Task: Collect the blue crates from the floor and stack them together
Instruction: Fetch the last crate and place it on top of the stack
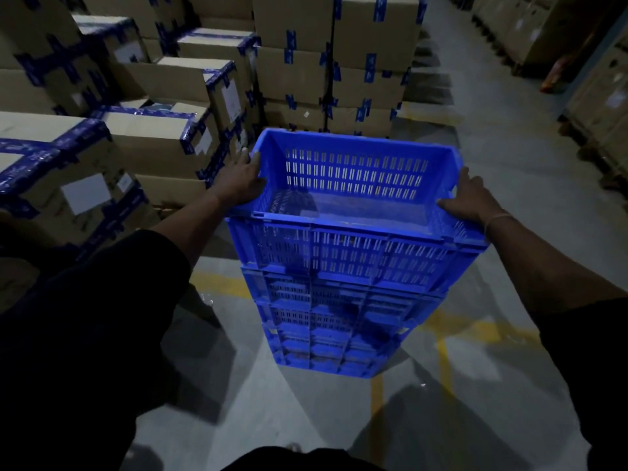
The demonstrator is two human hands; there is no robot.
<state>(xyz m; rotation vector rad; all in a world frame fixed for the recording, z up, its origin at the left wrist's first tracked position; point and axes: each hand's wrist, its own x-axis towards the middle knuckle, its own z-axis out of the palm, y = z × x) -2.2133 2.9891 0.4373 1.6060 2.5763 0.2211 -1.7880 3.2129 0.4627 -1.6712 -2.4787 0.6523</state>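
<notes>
On the grey concrete floor (492, 185) of a dim warehouse aisle stands a stack of blue crates (343, 300), several high, rising toward the camera. They are bright blue plastic, rectangular, with thick solid rims and walls pierced by rows of narrow upright slots. The top crate (353, 185) is open, and its inside shows a slotted far wall and a flat bottom with a dark shadow in the near left corner. The lower crates sit one inside or on the other, and only their ribbed, slotted outer walls show. The bottom of the stack stands on yellow floor lines (441, 338), which cross beneath it.

Both hands are on the top crate, well apart at opposite short ends. The left hand (239, 181) holds the left rim, thumb over the inner edge and fingers down the outside. The right hand (467, 197) holds the right rim, thumb lying along the near edge and fingers curled over the outer side; a thin pale band (498, 219) circles that wrist. Dark sleeves (102, 300) cover the upper arms.

Just beyond and left of the stack rise piles of brown cardboard boxes (163, 137) sealed with blue printed tape, some bearing white labels. More boxes (605, 96) line the right side of the aisle.
</notes>
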